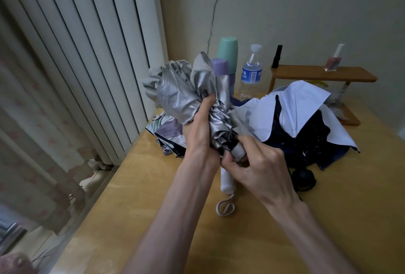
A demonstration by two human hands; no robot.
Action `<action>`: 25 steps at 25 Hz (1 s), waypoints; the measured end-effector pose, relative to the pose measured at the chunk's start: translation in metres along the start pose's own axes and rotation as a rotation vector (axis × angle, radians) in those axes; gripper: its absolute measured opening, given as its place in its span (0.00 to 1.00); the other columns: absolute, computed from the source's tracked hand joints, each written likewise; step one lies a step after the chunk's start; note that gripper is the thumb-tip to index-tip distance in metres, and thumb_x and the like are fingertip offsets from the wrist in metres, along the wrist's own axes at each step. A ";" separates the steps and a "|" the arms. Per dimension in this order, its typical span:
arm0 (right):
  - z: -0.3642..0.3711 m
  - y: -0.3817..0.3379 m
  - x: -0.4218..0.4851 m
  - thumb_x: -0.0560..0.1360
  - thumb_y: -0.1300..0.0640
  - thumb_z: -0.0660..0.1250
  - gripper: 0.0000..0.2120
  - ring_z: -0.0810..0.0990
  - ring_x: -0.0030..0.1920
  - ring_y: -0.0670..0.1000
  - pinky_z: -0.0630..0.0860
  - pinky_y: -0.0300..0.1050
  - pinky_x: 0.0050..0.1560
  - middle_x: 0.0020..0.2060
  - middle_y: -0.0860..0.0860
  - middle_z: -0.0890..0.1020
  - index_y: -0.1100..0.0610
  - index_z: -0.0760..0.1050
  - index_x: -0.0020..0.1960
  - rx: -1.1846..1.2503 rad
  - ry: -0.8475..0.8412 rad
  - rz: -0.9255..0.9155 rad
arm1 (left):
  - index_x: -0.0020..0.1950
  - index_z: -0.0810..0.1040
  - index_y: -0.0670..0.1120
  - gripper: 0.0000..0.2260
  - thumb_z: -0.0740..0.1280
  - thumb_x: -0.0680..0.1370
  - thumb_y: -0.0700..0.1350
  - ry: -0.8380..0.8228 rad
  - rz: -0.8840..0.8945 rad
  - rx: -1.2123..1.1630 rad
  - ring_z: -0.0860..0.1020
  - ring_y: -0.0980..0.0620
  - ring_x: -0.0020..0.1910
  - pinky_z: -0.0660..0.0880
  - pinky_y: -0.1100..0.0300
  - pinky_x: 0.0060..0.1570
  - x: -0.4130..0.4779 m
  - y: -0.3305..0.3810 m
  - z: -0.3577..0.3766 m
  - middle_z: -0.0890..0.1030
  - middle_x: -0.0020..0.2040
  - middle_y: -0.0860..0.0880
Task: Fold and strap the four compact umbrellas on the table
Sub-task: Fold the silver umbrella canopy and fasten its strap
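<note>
A silver umbrella point(182, 89) is held up above the wooden table point(153, 219), its loose canopy bunched and pointing away from me. My left hand point(200, 129) grips the gathered canopy near its lower end. My right hand point(254, 164) holds the umbrella's grey handle point(238, 152). Under my hands lies a white handle point(228, 182) with a loop strap point(225, 208). A floral-printed umbrella point(163, 131) lies unfolded behind my left hand. A pale blue and navy umbrella point(295, 116) sprawls to the right, with a black handle point(303, 178) beside it.
At the back stand a mint-capped bottle point(228, 52), a purple-capped bottle point(221, 66) and a clear water bottle point(251, 72). A small wooden shelf point(324, 73) carries a black bottle point(277, 55) and a nail polish bottle point(334, 61). Curtains point(72, 54) hang along the table's left edge.
</note>
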State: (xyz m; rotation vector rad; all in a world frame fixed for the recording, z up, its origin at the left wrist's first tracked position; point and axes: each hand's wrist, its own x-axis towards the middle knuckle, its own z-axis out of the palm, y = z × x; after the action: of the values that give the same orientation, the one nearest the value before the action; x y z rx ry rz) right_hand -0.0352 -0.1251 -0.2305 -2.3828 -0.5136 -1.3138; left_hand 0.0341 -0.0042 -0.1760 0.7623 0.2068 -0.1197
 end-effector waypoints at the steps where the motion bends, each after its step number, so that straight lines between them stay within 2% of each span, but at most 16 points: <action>1: 0.000 0.001 0.000 0.78 0.51 0.69 0.13 0.79 0.34 0.50 0.78 0.44 0.34 0.36 0.51 0.80 0.62 0.80 0.50 0.014 -0.018 0.028 | 0.59 0.84 0.39 0.18 0.79 0.74 0.46 -0.029 -0.022 0.000 0.83 0.43 0.45 0.82 0.53 0.44 0.001 -0.001 0.000 0.85 0.54 0.39; 3: -0.001 0.002 0.000 0.79 0.50 0.69 0.14 0.81 0.38 0.50 0.81 0.45 0.39 0.42 0.50 0.83 0.61 0.80 0.55 0.083 -0.090 0.081 | 0.58 0.83 0.40 0.19 0.80 0.72 0.47 -0.026 -0.035 -0.025 0.82 0.44 0.43 0.82 0.54 0.42 0.005 -0.003 -0.003 0.83 0.51 0.38; 5: 0.000 -0.001 0.000 0.79 0.49 0.71 0.14 0.82 0.43 0.47 0.81 0.44 0.44 0.46 0.48 0.84 0.58 0.79 0.60 0.228 -0.175 0.168 | 0.54 0.82 0.40 0.12 0.77 0.77 0.45 0.064 0.031 -0.059 0.81 0.48 0.34 0.80 0.58 0.33 0.007 -0.003 -0.005 0.82 0.43 0.41; 8: 0.001 -0.011 0.003 0.79 0.52 0.74 0.11 0.85 0.46 0.46 0.82 0.46 0.47 0.44 0.42 0.85 0.53 0.80 0.59 0.550 -0.249 0.417 | 0.56 0.80 0.42 0.11 0.74 0.80 0.47 0.138 0.100 -0.056 0.78 0.54 0.26 0.75 0.63 0.27 0.006 0.001 -0.008 0.80 0.36 0.47; 11: 0.005 -0.019 0.005 0.78 0.57 0.76 0.07 0.87 0.45 0.49 0.84 0.51 0.49 0.42 0.45 0.86 0.52 0.82 0.55 0.713 -0.207 0.622 | 0.52 0.79 0.43 0.10 0.75 0.80 0.49 0.116 0.118 -0.047 0.76 0.54 0.26 0.74 0.63 0.27 0.003 0.003 -0.007 0.79 0.34 0.48; 13: 0.006 -0.021 0.006 0.77 0.60 0.76 0.08 0.87 0.45 0.49 0.84 0.51 0.50 0.41 0.47 0.87 0.51 0.83 0.54 0.768 -0.167 0.704 | 0.52 0.80 0.43 0.11 0.76 0.78 0.49 0.079 0.143 -0.042 0.79 0.51 0.30 0.77 0.60 0.32 -0.001 0.003 -0.005 0.80 0.38 0.45; 16: 0.004 -0.022 0.005 0.78 0.60 0.75 0.09 0.87 0.44 0.49 0.84 0.48 0.48 0.40 0.47 0.86 0.54 0.83 0.57 0.706 -0.142 0.649 | 0.56 0.80 0.39 0.15 0.73 0.80 0.50 -0.062 0.118 -0.098 0.79 0.48 0.32 0.78 0.58 0.32 -0.006 0.003 0.000 0.81 0.41 0.40; 19: 0.006 -0.021 0.001 0.80 0.56 0.74 0.12 0.87 0.47 0.48 0.84 0.48 0.50 0.44 0.45 0.87 0.55 0.82 0.62 0.689 -0.193 0.610 | 0.53 0.80 0.41 0.13 0.72 0.81 0.51 0.005 0.107 -0.051 0.76 0.53 0.27 0.75 0.62 0.27 -0.002 0.002 -0.001 0.79 0.35 0.45; 22: 0.007 -0.019 0.001 0.79 0.50 0.73 0.22 0.86 0.57 0.47 0.83 0.47 0.60 0.56 0.47 0.87 0.54 0.78 0.71 0.900 -0.287 0.700 | 0.48 0.76 0.46 0.11 0.71 0.83 0.52 0.030 0.094 -0.097 0.70 0.57 0.22 0.69 0.65 0.22 0.005 0.009 -0.009 0.71 0.28 0.51; 25: 0.008 -0.017 0.003 0.78 0.50 0.72 0.22 0.86 0.59 0.46 0.81 0.44 0.61 0.58 0.46 0.87 0.54 0.77 0.71 0.940 -0.346 0.686 | 0.48 0.75 0.46 0.10 0.69 0.84 0.50 0.006 0.091 -0.163 0.68 0.59 0.21 0.67 0.66 0.20 0.008 0.018 -0.013 0.69 0.27 0.52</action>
State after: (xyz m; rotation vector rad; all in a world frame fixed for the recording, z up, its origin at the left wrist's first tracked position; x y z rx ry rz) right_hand -0.0360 -0.1058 -0.2297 -1.7003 -0.2578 -0.2393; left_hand 0.0431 0.0179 -0.1749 0.6084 0.1846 -0.0142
